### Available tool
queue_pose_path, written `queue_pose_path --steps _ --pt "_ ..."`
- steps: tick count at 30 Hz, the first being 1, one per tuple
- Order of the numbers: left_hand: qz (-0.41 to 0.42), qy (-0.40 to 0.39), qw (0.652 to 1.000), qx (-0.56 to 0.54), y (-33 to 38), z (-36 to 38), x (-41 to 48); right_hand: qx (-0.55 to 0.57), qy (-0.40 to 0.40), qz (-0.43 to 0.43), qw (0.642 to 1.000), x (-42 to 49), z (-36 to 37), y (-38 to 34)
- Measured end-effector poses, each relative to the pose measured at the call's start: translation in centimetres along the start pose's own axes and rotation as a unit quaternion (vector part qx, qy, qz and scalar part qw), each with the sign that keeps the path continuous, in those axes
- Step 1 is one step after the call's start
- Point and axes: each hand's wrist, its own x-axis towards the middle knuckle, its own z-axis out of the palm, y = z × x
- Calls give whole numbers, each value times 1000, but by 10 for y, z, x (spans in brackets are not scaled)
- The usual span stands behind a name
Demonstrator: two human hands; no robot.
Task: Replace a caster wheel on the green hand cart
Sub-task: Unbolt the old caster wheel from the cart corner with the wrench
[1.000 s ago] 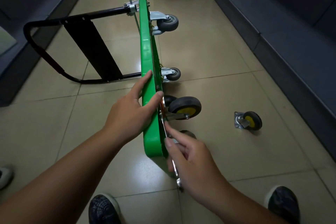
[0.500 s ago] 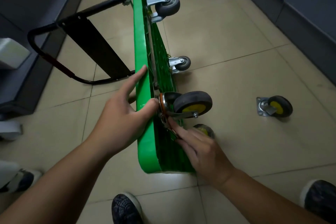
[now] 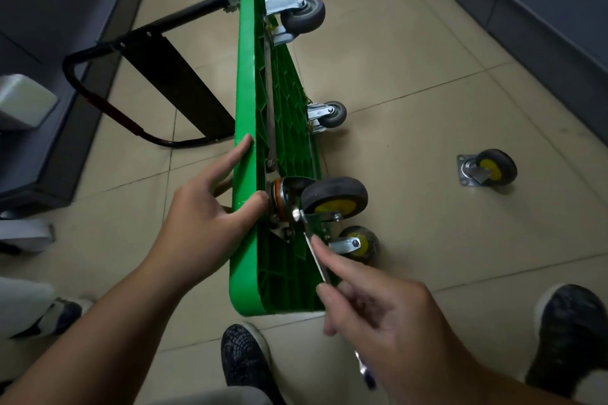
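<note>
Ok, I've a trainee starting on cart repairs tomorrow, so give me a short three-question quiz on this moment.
1. True or false: the green cart sits level on all four wheels.
2. What does the right hand hold? A) a hammer B) a wrench C) a spare bolt
3. Fill in: the loose caster lying apart from the cart has a ___ hub.

Key
1. False: it is tipped up on its side, and the left hand grips its upper edge.
2. B, with the wrench's head up at the near caster's mount.
3. Yellow.
</note>
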Motion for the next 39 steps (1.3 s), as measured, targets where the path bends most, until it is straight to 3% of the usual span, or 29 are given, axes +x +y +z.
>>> queue_pose_path --steps 3,6,21,27,31,35,39 --pt "12 0 1000 18 1 3 0 128 35 127 983 1 15 -18" --pt "26 10 999 27 2 6 1 194 54 191 961 13 19 -28" --pt "57 37 995 70 0 6 3 213 57 231 948 39 53 -44" --pt "62 39 994 75 -1 6 3 207 52 202 956 30 60 -37" --pt "63 32 995 69 -3 5 4 175 41 126 976 21 61 -13" --pt "49 22 997 52 -6 2 4 86 -2 39 996 10 46 30" --pt "35 16 998 45 -6 2 5 -67 4 -65 996 26 31 67"
